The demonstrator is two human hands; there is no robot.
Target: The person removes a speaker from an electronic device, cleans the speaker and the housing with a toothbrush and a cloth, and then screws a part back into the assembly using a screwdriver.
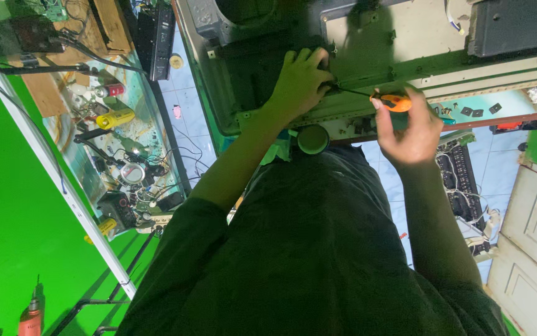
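Green walls are closing in a cluttered workshop, where a glass shelf [97, 134] at the left is carrying tools and wires. Toward the middle, the left hand [299, 84] is pressing flat, fingers spread, on the grey back panel [368, 37] of an opened appliance, steadying the screwdriver's tip. Further right, the right hand [408, 127] is gripping the orange-handled screwdriver [393, 101]. Keeping the shaft in line with the screw and pushing firmly while turning seems wise, since slipping could damage the head.
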